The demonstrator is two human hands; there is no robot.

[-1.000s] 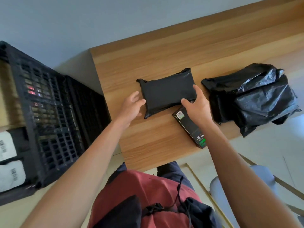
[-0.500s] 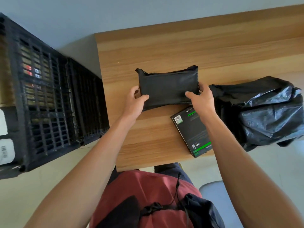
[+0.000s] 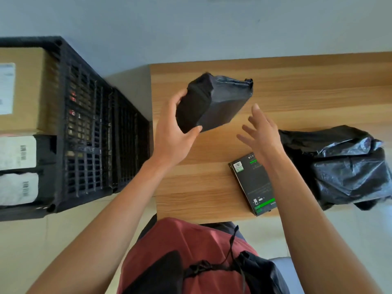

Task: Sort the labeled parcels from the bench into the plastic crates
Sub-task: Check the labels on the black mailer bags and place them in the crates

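My left hand [image 3: 172, 132] grips the left end of a black plastic-wrapped parcel [image 3: 220, 102], which is lifted and tilted above the wooden bench [image 3: 297, 85]. Just right of the parcel hovers my right hand [image 3: 261, 132], fingers spread, touching nothing. A black box with green stripes and a barcode label [image 3: 252, 183] lies flat near the bench's front edge, partly under my right forearm. To the left of the bench stands a black plastic crate [image 3: 89, 132]; it holds a cardboard box [image 3: 23, 90] and white labelled parcels [image 3: 18, 153].
A crumpled black plastic bag bundle [image 3: 341, 166] sits at the right end of the bench. The crate's wall stands close against the bench's left edge. A pale wall lies beyond the bench. My red shirt and a black strap fill the bottom of the view.
Both hands held the black parcel flat on the bench; now the left hand alone has raised and tilted it toward the crate, and the right hand has let go and opened.
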